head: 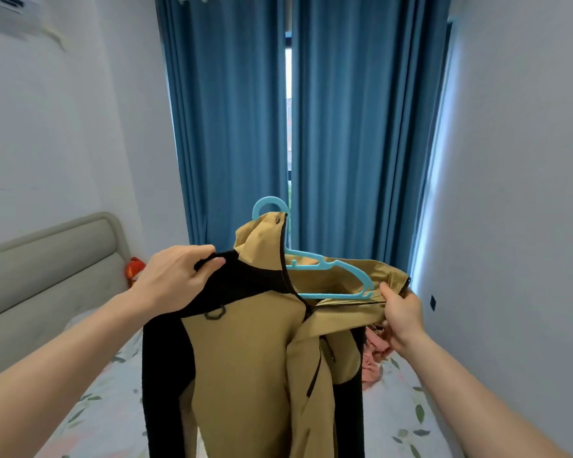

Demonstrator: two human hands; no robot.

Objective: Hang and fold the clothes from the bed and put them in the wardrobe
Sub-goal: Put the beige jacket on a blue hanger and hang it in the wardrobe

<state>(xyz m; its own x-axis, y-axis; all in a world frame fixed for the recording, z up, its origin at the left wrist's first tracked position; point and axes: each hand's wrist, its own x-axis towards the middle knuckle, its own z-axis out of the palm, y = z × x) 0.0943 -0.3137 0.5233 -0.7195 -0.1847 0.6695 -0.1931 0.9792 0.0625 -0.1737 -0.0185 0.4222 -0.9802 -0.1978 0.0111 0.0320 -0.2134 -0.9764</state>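
Observation:
A tan jacket (245, 352) with black shoulders and sleeves hangs in the air in front of me, over the bed. A light blue plastic hanger (331, 269) sits inside it, its hook sticking up above the collar and its right arm exposed in the open front. My left hand (176, 276) grips the jacket's black left shoulder. My right hand (402, 312) pinches the tan right front edge by the zip, close to the hanger's right tip. A pink garment (374, 358) lies crumpled on the bed behind the jacket.
The bed (397, 421) with a leaf-print sheet lies below, its grey padded headboard (47, 269) at the left. Blue curtains (344, 127) cover the window ahead. A white wall stands close on the right. A small red item (134, 269) sits beside the headboard.

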